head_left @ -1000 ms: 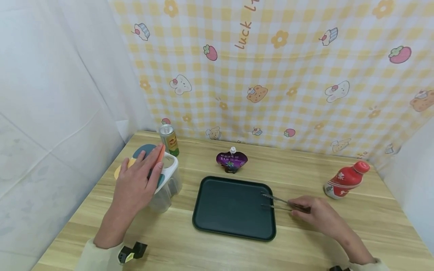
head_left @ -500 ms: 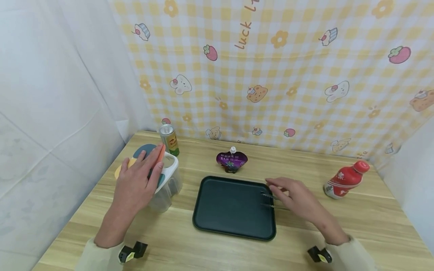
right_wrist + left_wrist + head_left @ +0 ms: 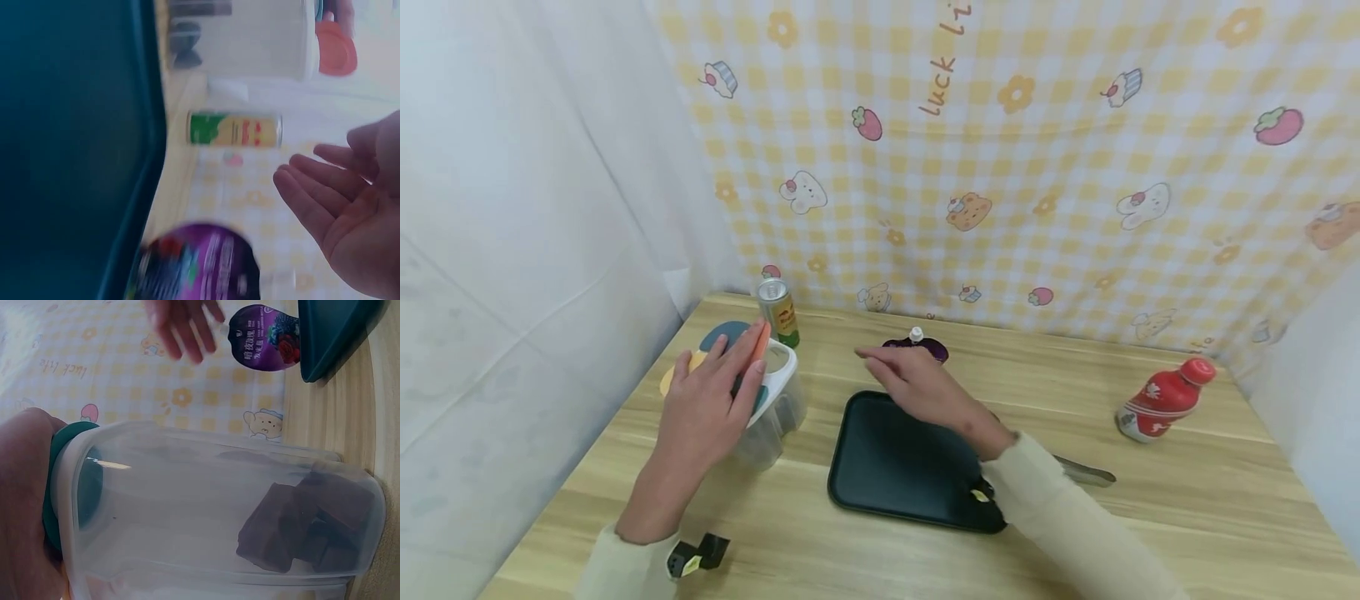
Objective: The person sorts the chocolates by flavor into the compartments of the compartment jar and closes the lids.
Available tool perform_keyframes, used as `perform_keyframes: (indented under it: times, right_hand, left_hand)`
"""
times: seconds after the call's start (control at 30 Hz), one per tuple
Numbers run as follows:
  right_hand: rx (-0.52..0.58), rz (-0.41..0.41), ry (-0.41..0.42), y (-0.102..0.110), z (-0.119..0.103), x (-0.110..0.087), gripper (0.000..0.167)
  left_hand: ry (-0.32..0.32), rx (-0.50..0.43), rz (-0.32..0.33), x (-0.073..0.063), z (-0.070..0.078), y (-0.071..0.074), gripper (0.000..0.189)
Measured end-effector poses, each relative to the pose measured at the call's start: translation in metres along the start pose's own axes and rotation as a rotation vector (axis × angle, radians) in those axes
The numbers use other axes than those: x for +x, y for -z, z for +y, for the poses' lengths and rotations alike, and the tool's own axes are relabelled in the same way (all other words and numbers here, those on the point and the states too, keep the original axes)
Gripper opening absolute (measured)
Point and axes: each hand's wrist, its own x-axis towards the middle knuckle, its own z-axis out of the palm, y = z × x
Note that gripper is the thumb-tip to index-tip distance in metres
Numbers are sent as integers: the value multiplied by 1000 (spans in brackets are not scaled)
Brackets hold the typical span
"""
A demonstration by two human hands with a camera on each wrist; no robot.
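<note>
My left hand [image 3: 703, 408] rests on the lid of a clear storage container [image 3: 760, 442] at the left, fingers stretched over its coloured flaps. One orange flap [image 3: 762, 342] stands up beside an opening in the white lid. Dark brown chunks [image 3: 269, 528] lie at the container's bottom in the left wrist view. My right hand [image 3: 917, 383], fingers extended and holding nothing, hovers over the back of the dark green tray [image 3: 872, 475]. Metal tongs [image 3: 1086, 473] lie right of the tray, partly hidden by the right sleeve. Behind the right hand, a purple spouted pouch [image 3: 936, 348] is partly covered.
Behind the container stands a gold and green drink can [image 3: 780, 315]. A red bottle [image 3: 1165, 400] stands at the right of the wooden table [image 3: 820, 542]. A checked curtain [image 3: 925, 250] hangs along the back edge.
My right hand has let go of the tongs and moved left across the tray towards the container. The left hand stays on the lid. The head view has shifted slightly.
</note>
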Motion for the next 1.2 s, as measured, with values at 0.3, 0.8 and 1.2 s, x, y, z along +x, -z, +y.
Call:
perform_keyframes:
  times: [0.3, 0.8, 1.2]
  right_hand:
    - [189, -4, -172, -30, -23, 59, 49]
    - [246, -35, -110, -38, -41, 104, 49]
    - [249, -62, -157, -37, -41, 103, 35]
  left_hand:
    - [3, 29, -20, 1, -4, -2, 53]
    - [-9, 38, 19, 2, -6, -5, 53]
    - [-16, 40, 36, 2, -3, -4, 52]
